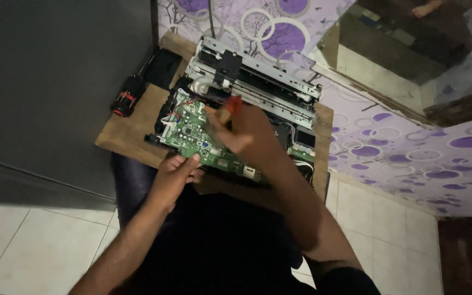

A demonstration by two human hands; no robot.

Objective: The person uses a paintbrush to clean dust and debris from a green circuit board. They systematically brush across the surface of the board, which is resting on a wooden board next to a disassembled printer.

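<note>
Both forearms rise from the bottom of the frame toward a small wooden board at centre, and the left hand [177,170], the nearer one, pinches the lower edge of a green circuit board [199,137] between thumb and fingers, apparently steadying it so it does not shift under the tool. That wrist is bent slightly inward, the forearm running down to the lower left. Just above and to the right, the right hand [244,131] is clenched around a screwdriver with an orange-red handle [228,108]; only the handle end shows above the knuckles, and where the tip meets the board is hidden by the fist. Its forearm crosses diagonally to the lower right, elbow raised, which puts the hand over the work from above. Beyond the hands, the circuit board sits on the near side of an opened printer chassis [258,82], whose metal rails and black carriage lie toward upper centre. The chassis rests on the wooden board [124,134], where a second black-and-red screwdriver [128,95] lies at the upper left, within reach but well apart from both hands.
</note>
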